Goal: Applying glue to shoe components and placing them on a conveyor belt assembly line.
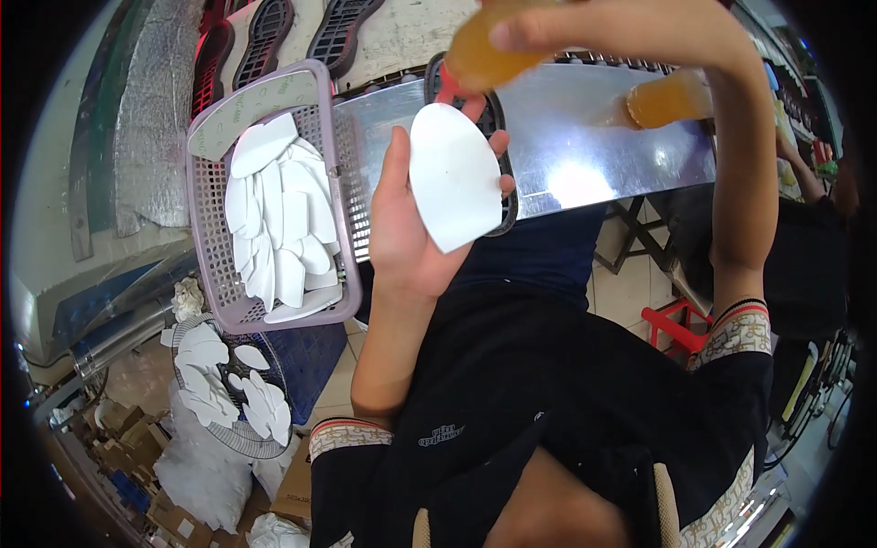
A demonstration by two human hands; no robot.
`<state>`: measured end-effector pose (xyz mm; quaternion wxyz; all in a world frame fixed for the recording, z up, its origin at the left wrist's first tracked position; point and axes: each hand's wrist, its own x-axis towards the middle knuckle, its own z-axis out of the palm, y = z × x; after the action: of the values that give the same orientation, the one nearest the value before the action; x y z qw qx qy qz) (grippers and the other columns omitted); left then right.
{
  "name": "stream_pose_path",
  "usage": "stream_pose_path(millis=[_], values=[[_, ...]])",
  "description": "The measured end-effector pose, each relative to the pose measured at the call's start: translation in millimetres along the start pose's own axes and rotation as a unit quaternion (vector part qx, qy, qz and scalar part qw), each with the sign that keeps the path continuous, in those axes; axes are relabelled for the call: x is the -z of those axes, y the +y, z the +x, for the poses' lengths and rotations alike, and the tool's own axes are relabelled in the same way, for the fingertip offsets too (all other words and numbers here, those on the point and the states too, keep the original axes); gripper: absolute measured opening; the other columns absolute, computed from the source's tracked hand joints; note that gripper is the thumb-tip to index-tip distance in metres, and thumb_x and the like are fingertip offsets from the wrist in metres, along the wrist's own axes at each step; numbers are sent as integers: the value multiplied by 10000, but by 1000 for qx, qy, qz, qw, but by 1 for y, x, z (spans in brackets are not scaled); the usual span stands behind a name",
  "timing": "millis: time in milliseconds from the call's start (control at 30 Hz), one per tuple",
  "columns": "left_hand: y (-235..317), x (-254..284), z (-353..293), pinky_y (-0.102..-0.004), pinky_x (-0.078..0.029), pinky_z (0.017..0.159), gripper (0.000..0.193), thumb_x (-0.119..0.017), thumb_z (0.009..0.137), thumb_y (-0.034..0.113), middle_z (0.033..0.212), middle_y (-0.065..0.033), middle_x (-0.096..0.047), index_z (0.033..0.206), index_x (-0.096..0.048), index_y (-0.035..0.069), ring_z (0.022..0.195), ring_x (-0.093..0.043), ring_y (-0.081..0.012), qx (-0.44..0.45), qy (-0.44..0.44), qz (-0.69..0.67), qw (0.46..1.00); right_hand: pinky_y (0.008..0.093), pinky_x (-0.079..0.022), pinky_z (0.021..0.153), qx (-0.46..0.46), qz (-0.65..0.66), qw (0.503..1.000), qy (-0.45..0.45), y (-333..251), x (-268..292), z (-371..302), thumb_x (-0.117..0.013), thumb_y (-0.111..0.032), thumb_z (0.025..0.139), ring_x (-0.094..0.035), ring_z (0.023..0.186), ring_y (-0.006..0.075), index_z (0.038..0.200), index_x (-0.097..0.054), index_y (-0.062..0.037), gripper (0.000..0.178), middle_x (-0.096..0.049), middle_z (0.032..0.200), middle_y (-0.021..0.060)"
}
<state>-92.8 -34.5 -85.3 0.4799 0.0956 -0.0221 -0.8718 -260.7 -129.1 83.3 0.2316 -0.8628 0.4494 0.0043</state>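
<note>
My left hand (405,247) is palm up under a white rounded pad (454,178) with one pointed end. The thumb lies along its left edge, and fingertips curl at its right edge. Above the pad my right hand (539,29) is closed round a tilted amber container (489,50), blurred by motion; its contents are yellowish. Behind my left hand lies a black shoe sole (509,205) on the metal tabletop, partly hidden by the pad and fingers. A lilac plastic basket (208,247) of loose white pads (269,201) stands to the left of that hand.
A second amber container (671,98) is on the metal table (585,169) at the right. Several black soles (265,41) lie at the far left. A wire basket (256,443) with white pieces and a red stool (671,329) stand lower down. Another person's arm (799,164) shows far right.
</note>
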Motion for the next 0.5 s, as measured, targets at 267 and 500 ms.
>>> stream_pose_path(millis=[267, 500], values=[[-8, -10, -7, -459, -479, 855, 524, -282, 977, 387, 1350, -120, -392, 1439, -171, 165, 1125, -496, -293, -100, -11, 129, 987, 297, -504, 688, -6, 631, 723, 281, 158, -125, -37, -588, -405, 815, -589, 899, 223, 1174, -482, 11, 560, -572, 1029, 159], [-5, 16, 42, -316, -469, 865, 406, -597, 837, 107, 1143, -119, -520, 1212, -493, -10, 1052, -545, -211, -286, 171, 571, 750, 298, -494, 744, -182, 499, 709, 463, 131, -258, -64, -762, -170, 695, -605, 828, 150, 1049, -494, -28, 466, -629, 904, 82]])
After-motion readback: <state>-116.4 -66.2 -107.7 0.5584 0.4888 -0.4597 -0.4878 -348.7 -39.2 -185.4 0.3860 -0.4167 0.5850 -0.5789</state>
